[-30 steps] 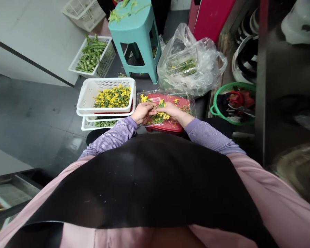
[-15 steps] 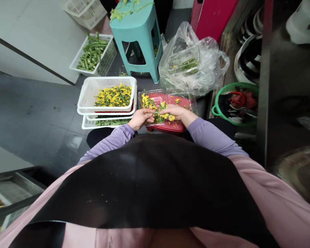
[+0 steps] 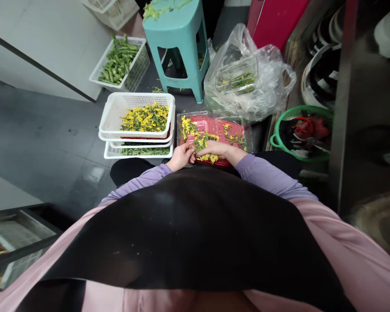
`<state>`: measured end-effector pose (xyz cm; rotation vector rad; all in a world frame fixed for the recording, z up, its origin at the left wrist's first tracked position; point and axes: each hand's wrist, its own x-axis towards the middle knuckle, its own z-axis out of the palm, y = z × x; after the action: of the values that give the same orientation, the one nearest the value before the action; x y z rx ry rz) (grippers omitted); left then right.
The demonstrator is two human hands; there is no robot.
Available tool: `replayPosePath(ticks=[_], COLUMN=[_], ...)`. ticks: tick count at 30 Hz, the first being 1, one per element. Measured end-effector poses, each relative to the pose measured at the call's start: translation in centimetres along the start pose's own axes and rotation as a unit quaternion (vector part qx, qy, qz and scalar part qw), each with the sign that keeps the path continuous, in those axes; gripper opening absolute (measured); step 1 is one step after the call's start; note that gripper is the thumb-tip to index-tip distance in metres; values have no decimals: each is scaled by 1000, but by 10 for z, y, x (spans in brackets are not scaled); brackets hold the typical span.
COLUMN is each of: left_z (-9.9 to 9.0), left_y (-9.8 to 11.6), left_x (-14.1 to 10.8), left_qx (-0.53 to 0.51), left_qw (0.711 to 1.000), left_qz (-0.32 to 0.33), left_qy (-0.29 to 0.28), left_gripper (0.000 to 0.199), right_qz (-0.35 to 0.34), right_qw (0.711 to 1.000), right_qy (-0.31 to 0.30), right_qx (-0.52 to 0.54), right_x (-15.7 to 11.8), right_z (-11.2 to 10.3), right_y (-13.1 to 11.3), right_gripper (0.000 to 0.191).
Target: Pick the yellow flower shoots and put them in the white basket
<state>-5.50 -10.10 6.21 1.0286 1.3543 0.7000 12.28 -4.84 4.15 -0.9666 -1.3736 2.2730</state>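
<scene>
Right hand [image 3: 213, 148] grips a bunch of yellow-flowered stems [image 3: 209, 158], which juts out just below its fingers; the left hand [image 3: 181, 157], fingers curled, pinches at the bunch's left side, above the red stool [image 3: 201, 125].

the teal stool [image 3: 172, 26], black apron [image 3: 182, 234] and pink-red panel [image 3: 279, 21] contrast with striped purple cuffs [image 3: 263, 173].

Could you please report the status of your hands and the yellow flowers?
Right hand holding yellow flowers; left hand close beside, grip unclear. Open plastic box close by. Plastic bag beyond, clear of both hands.
</scene>
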Motion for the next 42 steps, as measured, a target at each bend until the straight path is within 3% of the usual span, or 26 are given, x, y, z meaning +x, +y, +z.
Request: replayPosePath(ticks=[4, 7, 10, 11, 14, 17, 20, 23, 25, 28, 31, 34, 38, 42], left_z=[-6, -19, -26, -26, -19, -12, -13, -15, -13, -6, 3, 9, 11, 5], left_y=[7, 12, 13, 13, 12, 10, 11, 18, 26, 39, 48, 53, 57, 59], left_x=[14, 43, 82, 94, 121, 130, 125, 113, 103, 85, 69, 58, 49, 39], left_qx=[-24, 174, 419, 470, 566, 606, 559, 405, 279, 125, -9, -120, -218, -179], left_qw=[995, 984, 900, 869, 803, 775, 807, 897, 951, 992, 995, 979, 958, 967], left_qz=[-59, -15, 123, 154, 184, 179, 191, 179, 133, 24, -93, -158, -183, -173], left_qy=[-71, -34, 16, 12, -17, -27, -16, 15, 23, -7, -39, -41, -39, -50], left_gripper=[27, 33, 13, 19, 28, 25, 17, 11, 11, 17, 22, 19, 21, 25], right_qz=[8, 24, 19, 12, 2, 3, -3, -43, -86, -126, -133, -135, -141, -166], right_qw=[999, 987, 962, 955, 942, 934, 937, 950, 954, 961, 968, 972, 965, 950], right_qy=[7, 86, 169, 187, 227, 253, 270, 289, 283, 243, 210, 187, 218, 263], right_qx=[40, 130, 213, 228, 246, 252, 222, 109, 49, 42, 44, 40, 33, -7], right_x=[-3, -5, -5, -4, -1, 1, 4, 10, 14, 18, 20, 21, 21, 17], right_z=[-6, -23, -38, -41, -44, -41, -39, -37, -35, -29, -25, -24, -27, -29], right_y=[-11, -22, -29, -30, -32, -32, -28, -19, -15, -11, -9, -6, -5, -13], right_gripper=[16, 12, 8, 7, 6, 11, 15, 19, 23, 34, 39, 39, 39, 33])
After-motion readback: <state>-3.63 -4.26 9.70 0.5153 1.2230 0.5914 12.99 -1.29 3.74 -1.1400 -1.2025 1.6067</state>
